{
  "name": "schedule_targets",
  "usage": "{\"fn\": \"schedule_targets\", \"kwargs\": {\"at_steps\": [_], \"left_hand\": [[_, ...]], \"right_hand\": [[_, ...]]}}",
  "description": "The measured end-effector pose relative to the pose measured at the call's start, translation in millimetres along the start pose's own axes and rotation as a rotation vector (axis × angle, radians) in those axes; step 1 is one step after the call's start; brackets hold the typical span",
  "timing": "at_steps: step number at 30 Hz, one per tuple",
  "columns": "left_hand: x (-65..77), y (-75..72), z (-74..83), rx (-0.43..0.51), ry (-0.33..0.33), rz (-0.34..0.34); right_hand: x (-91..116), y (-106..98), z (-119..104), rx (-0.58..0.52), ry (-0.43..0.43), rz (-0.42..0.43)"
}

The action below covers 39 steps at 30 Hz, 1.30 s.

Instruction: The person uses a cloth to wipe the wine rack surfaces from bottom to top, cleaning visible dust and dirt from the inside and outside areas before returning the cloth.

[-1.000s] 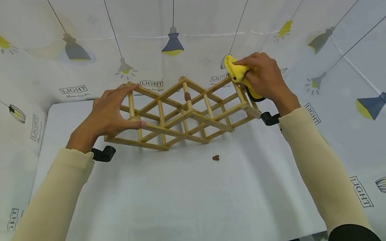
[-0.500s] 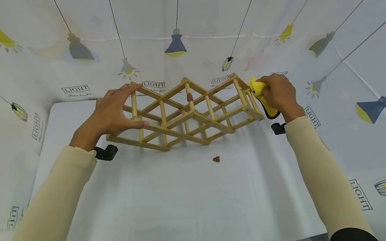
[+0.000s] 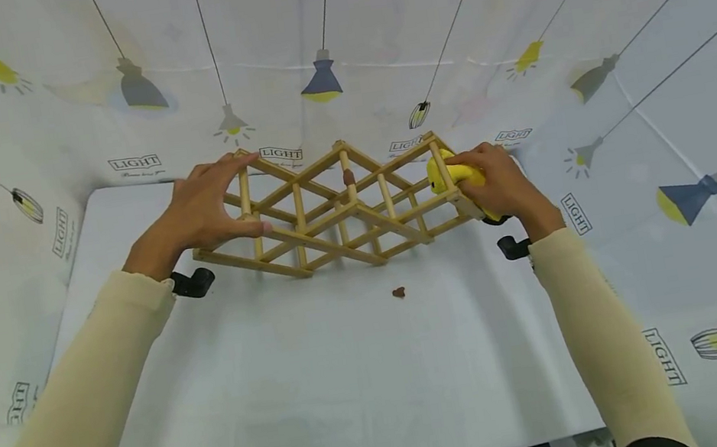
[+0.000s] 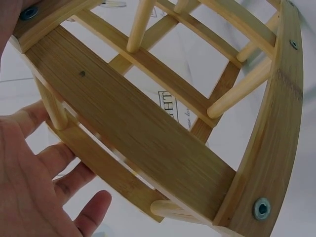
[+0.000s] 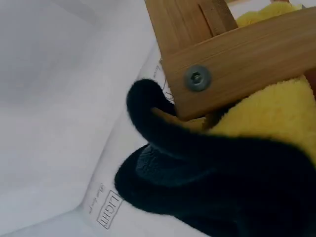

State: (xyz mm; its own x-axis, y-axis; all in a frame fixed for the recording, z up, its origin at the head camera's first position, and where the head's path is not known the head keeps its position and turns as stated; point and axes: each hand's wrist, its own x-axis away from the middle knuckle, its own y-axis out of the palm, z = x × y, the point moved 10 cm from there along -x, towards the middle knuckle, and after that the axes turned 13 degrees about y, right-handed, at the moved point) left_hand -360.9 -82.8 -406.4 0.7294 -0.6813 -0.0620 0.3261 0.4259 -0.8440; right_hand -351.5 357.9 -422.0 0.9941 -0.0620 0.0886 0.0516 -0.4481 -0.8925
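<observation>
A folding wooden wine rack (image 3: 356, 210) with crossed slats and round dowels stands on the white-covered table. My left hand (image 3: 203, 208) grips its left end, thumb in front and fingers at the top. In the left wrist view, fingertips of the left hand (image 4: 24, 173) reach behind a broad slat (image 4: 128, 128). My right hand (image 3: 497, 181) holds a yellow cloth (image 3: 440, 174) with a black edge against the rack's right end. In the right wrist view, the cloth (image 5: 281, 108) lies under the bolted wooden corner (image 5: 247, 59); its dark edge hangs below, and the right fingers are mostly hidden.
A small brown scrap (image 3: 399, 292) lies on the table cover (image 3: 327, 383) in front of the rack. One dowel carries a brown patch (image 3: 348, 177). A lamp-printed sheet (image 3: 370, 21) rises behind and at the sides.
My right hand and the cloth came down from the upper right corner, swung out to the right, then moved back left onto the end dowels. The left hand keeps its hold.
</observation>
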Motion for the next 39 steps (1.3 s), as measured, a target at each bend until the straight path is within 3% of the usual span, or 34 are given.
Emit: {"fn": "schedule_targets", "kwargs": {"at_steps": [4, 9, 11, 13, 16, 18, 20, 22, 24, 26, 28, 32, 34, 36, 39], "left_hand": [[1.0, -0.9, 1.1, -0.007, -0.007, 0.006], [1.3, -1.0, 1.5, -0.009, -0.014, 0.009], [1.0, -0.5, 0.9, -0.008, -0.014, 0.003], [1.1, 0.9, 0.1, -0.010, -0.012, -0.009], [1.5, 2.6, 0.5, -0.012, -0.013, -0.020], [2.1, 2.4, 1.1, -0.015, -0.016, -0.016], [2.4, 1.2, 2.4, -0.014, -0.019, -0.001], [2.5, -0.6, 3.6, -0.013, -0.019, 0.013], [2.9, -2.1, 4.2, -0.015, -0.020, 0.021], [2.2, -1.2, 3.9, -0.014, -0.022, 0.012], [1.1, 0.5, 3.0, -0.022, -0.019, -0.004], [-1.7, 2.8, 2.5, -0.026, 0.000, -0.021], [-2.4, 2.3, 2.5, -0.023, 0.005, -0.019], [-2.3, 1.9, 1.9, -0.015, 0.006, -0.016], [-2.1, 1.4, 1.3, -0.003, 0.007, -0.012]], "right_hand": [[-1.6, 0.9, -7.3, 0.082, 0.003, -0.051], [3.2, 2.6, -9.9, 0.077, 0.060, -0.315], [4.4, 2.5, -10.1, 0.068, 0.063, -0.366], [2.4, -1.7, -12.7, 0.081, 0.031, -0.309], [-2.8, -6.0, -17.1, 0.123, -0.021, -0.142], [-6.1, -3.1, -17.9, 0.165, -0.038, -0.075], [-6.8, 2.7, -18.8, 0.198, -0.032, -0.095], [-4.5, 6.6, -19.0, 0.204, -0.008, -0.175], [0.6, 3.6, -21.9, 0.190, 0.010, -0.241], [4.4, -3.3, -22.0, 0.157, 0.013, -0.251], [7.0, -16.3, -21.7, 0.110, 0.000, -0.173], [10.1, -49.2, -15.4, -0.075, -0.032, 0.151], [10.5, -56.1, -14.6, -0.155, -0.068, 0.272], [7.4, -52.9, -16.4, -0.188, -0.097, 0.318], [-2.1, -37.9, -12.6, -0.133, -0.063, 0.292]]}}
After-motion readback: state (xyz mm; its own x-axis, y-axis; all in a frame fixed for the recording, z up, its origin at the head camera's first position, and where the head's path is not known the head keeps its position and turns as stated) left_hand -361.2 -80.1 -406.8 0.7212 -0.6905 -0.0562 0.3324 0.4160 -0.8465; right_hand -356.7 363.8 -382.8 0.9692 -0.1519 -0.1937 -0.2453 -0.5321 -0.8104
